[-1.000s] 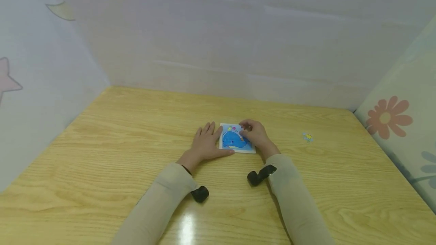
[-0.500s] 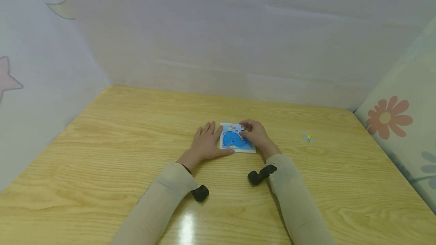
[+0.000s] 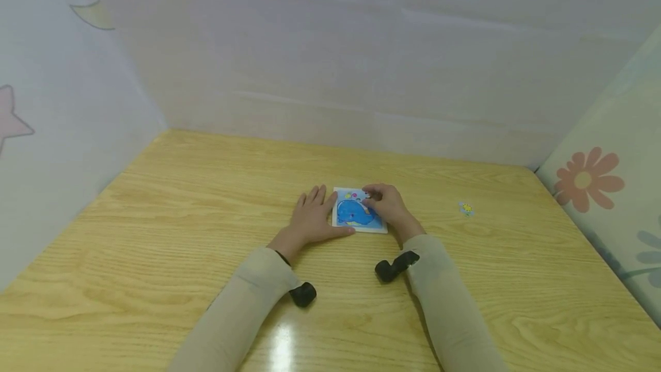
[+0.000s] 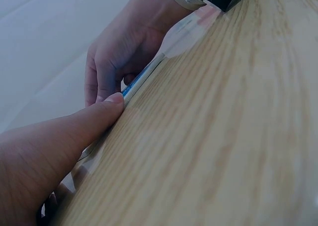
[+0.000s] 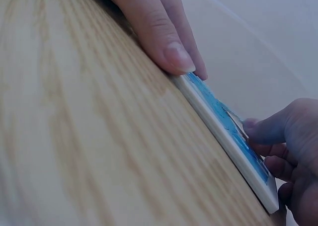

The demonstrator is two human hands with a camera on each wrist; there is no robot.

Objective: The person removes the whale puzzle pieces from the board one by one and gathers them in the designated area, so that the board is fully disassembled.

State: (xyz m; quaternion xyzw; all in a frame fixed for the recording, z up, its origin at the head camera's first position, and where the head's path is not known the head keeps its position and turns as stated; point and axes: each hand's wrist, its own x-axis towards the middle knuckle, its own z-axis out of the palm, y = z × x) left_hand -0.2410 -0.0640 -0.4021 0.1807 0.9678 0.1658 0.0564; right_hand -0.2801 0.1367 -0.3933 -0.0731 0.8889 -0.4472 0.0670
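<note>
A small white-framed jigsaw puzzle (image 3: 356,214) with a blue whale picture lies flat on the wooden table. My left hand (image 3: 312,220) rests at its left side with fingers spread straight, the thumb lying along the near edge and the index finger touching the left edge. Over the puzzle's upper right corner, my right hand (image 3: 387,202) pinches a puzzle piece (image 5: 237,122) between thumb and curled fingers. The piece sits tilted against the board in the right wrist view, mostly hidden by the fingers. A loose puzzle piece (image 3: 467,208), light blue with a yellow shape, lies further right.
The wooden table (image 3: 206,188) runs back to a pale fabric wall (image 3: 330,62), with printed side walls at left and right. Black wrist cameras (image 3: 303,294) stick out from both sleeves, just above the tabletop.
Both hands and the puzzle stay in nearly the same place. My right fingers make only slight movements at the upper right corner.
</note>
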